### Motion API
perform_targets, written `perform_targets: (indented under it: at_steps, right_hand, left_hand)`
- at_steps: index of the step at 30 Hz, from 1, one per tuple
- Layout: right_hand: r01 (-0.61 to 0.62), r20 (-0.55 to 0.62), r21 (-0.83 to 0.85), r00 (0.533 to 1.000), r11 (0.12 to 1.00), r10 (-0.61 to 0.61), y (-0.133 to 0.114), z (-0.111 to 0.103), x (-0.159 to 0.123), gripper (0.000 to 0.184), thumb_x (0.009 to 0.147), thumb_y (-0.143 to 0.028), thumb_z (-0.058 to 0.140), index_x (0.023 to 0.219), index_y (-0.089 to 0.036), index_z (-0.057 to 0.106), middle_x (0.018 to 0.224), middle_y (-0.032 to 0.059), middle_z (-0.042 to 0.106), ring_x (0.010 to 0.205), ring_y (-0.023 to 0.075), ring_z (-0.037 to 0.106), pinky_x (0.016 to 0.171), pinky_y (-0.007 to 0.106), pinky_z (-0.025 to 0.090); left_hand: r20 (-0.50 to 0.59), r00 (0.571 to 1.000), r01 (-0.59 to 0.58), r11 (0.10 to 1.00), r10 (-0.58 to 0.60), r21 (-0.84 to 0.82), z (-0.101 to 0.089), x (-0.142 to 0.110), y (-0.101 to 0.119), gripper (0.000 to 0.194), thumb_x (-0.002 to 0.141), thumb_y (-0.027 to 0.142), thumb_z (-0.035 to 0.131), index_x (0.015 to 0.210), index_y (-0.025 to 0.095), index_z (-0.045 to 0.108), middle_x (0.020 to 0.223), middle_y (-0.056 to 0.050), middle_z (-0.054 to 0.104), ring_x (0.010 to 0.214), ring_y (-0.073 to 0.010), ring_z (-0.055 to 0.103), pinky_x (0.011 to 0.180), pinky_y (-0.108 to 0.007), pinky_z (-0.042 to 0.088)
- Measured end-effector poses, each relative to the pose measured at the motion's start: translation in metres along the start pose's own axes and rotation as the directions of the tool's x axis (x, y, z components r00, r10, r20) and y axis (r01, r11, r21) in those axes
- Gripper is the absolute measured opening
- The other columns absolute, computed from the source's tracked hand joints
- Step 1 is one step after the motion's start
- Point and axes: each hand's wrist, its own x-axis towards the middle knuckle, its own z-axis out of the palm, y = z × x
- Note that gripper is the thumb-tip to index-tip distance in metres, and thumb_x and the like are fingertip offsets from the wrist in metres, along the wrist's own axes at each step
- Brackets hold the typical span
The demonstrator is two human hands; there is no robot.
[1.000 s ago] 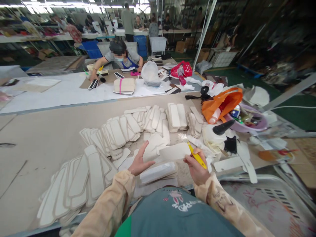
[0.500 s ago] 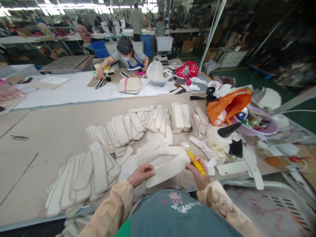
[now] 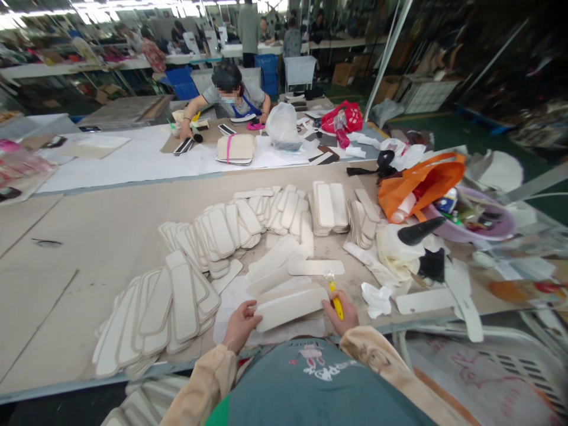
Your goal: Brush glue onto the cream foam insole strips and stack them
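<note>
My left hand (image 3: 242, 324) is closed on the left end of an off-white strip-shaped panel (image 3: 290, 306). At the panel's other end, my right hand (image 3: 341, 313) pinches the edge and also holds a brush with a yellow handle (image 3: 337, 303), bristles pointing away from me. A small rounded strip (image 3: 316, 268) lies just beyond the panel. Under and behind it are loose pale pieces (image 3: 277, 260) and white paper. Fanned stacks of rounded panels (image 3: 153, 307) spread out left of my left hand, with more stacks (image 3: 217, 234) farther back.
Right of my hands lie crumpled tissue (image 3: 376, 299), white strips (image 3: 426, 300), an orange bag (image 3: 417, 183) and a purple basin (image 3: 492, 232) of odds and ends. Across the table a co-worker (image 3: 231, 97) handles striped pieces. A metal pole (image 3: 386, 56) rises at the right.
The panel has come down closer to the table and turned more level, its right end lowered. My right hand has moved left and toward me, with the brush now more upright.
</note>
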Motion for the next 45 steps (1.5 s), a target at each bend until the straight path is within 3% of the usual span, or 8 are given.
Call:
perform_targets:
  at_steps: [5, 10, 28, 34, 38, 42, 45]
  right_hand:
    - [-0.021, 0.026, -0.074, 0.999, 0.997, 0.023, 0.003, 0.011, 0.001, 0.026, 0.081, -0.048, 0.052, 0.078, -0.023, 0.048, 0.059, -0.0033, 0.052, 0.048, 0.0137, 0.048, 0.052, 0.027, 0.04]
    - [0.022, 0.058, -0.136, 0.998, 0.99, -0.015, 0.01, 0.017, 0.001, 0.022, 0.082, -0.047, 0.05, 0.076, -0.026, 0.046, 0.061, -0.0004, 0.055, 0.053, 0.0191, 0.053, 0.057, 0.031, 0.041]
    - [0.117, 0.073, -0.274, 0.992, 0.955, -0.1, 0.028, 0.026, 0.003, 0.015, 0.083, -0.038, 0.046, 0.074, -0.026, 0.044, 0.061, 0.0014, 0.057, 0.056, 0.0212, 0.055, 0.061, 0.033, 0.04]
    - [0.153, 0.067, -0.3, 0.988, 0.942, -0.139, 0.034, 0.028, 0.004, 0.012, 0.083, -0.034, 0.047, 0.075, -0.024, 0.045, 0.064, 0.0006, 0.057, 0.059, 0.0199, 0.055, 0.063, 0.032, 0.041]
    - [0.199, 0.052, -0.328, 0.98, 0.923, -0.192, 0.037, 0.027, 0.004, 0.009, 0.082, -0.031, 0.049, 0.082, -0.022, 0.05, 0.073, 0.0044, 0.059, 0.07, 0.0233, 0.057, 0.068, 0.036, 0.043]
    - [0.32, 0.11, -0.315, 0.948, 0.894, -0.3, 0.032, 0.021, 0.005, 0.007, 0.083, -0.022, 0.05, 0.088, -0.023, 0.055, 0.089, 0.0092, 0.064, 0.089, 0.0259, 0.058, 0.081, 0.042, 0.044]
    - [0.458, 0.232, -0.246, 0.884, 0.855, -0.407, 0.025, 0.024, 0.002, 0.013, 0.083, -0.017, 0.049, 0.087, -0.026, 0.057, 0.104, 0.0056, 0.066, 0.102, 0.0215, 0.058, 0.091, 0.039, 0.042]
  left_hand:
    - [-0.174, 0.984, 0.055, 0.981, -0.022, 0.185, 0.0, 0.012, -0.013, 0.036, 0.066, 0.026, 0.064, 0.099, 0.017, 0.051, 0.058, 0.006, 0.058, 0.054, -0.0134, 0.058, 0.054, -0.024, 0.042]
    - [-0.231, 0.973, 0.081, 0.941, -0.003, 0.328, 0.0, 0.016, -0.013, 0.032, 0.07, 0.03, 0.064, 0.098, 0.018, 0.053, 0.061, 0.004, 0.062, 0.062, -0.0161, 0.063, 0.06, -0.026, 0.041]
    - [-0.19, 0.982, 0.09, 0.851, 0.012, 0.518, -0.003, 0.025, -0.015, 0.026, 0.075, 0.034, 0.061, 0.096, 0.02, 0.058, 0.065, 0.003, 0.065, 0.064, -0.0148, 0.061, 0.058, -0.024, 0.037]
    - [-0.163, 0.984, 0.037, 0.823, 0.068, 0.568, -0.003, 0.026, -0.015, 0.025, 0.076, 0.033, 0.06, 0.098, 0.021, 0.06, 0.066, 0.004, 0.063, 0.065, -0.0135, 0.061, 0.059, -0.023, 0.037]
    - [-0.134, 0.984, -0.011, 0.792, 0.117, 0.611, -0.003, 0.026, -0.016, 0.025, 0.078, 0.032, 0.058, 0.1, 0.022, 0.063, 0.07, 0.002, 0.062, 0.07, -0.0146, 0.06, 0.064, -0.024, 0.04]
    - [-0.107, 0.98, -0.057, 0.756, 0.166, 0.652, -0.003, 0.027, -0.016, 0.025, 0.078, 0.032, 0.056, 0.099, 0.021, 0.064, 0.077, -0.001, 0.062, 0.073, -0.016, 0.06, 0.069, -0.026, 0.042]
    - [-0.085, 0.978, -0.083, 0.735, 0.189, 0.673, -0.004, 0.027, -0.016, 0.026, 0.079, 0.033, 0.055, 0.1, 0.021, 0.064, 0.078, -0.001, 0.061, 0.072, -0.0161, 0.059, 0.07, -0.027, 0.043]
